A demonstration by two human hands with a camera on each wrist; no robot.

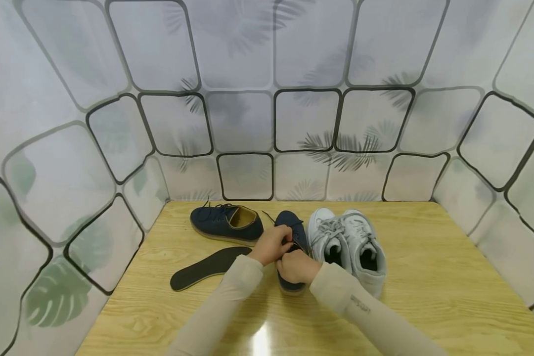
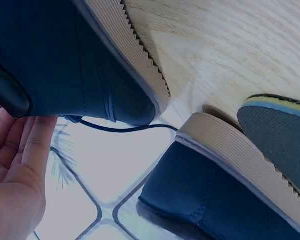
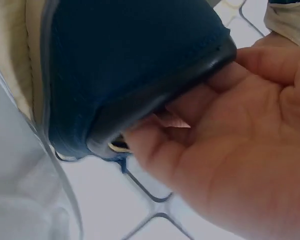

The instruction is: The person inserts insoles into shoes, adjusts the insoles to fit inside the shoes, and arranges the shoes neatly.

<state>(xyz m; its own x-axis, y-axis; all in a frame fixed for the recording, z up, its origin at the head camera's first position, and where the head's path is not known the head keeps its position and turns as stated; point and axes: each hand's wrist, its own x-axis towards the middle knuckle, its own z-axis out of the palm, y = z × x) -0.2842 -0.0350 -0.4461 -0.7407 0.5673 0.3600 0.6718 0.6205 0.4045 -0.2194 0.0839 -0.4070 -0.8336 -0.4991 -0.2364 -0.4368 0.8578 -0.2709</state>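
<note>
A navy lace-up shoe [image 1: 287,218] with a pale sole lies toe away from me, and both hands are on it. My left hand [image 1: 271,244] holds it at the lace area, fingers reaching past the dark padded collar in the left wrist view. Nearer the heel, my right hand [image 1: 298,267] grips the collar. In the right wrist view its fingers [image 3: 157,145] are tucked into the shoe's opening. A dark lace [image 2: 135,129] trails from the shoe. Left of the hands is a black insole [image 1: 209,267], its yellow and blue edge layers showing in the left wrist view.
The matching navy shoe [image 1: 213,222] lies sideways at the back left, toe pointing left. White lace-up sneakers [image 1: 365,242] stand side by side just right of my right hand. Patterned fabric walls [image 1: 244,123] border the wooden table [image 1: 427,277] at the back and sides.
</note>
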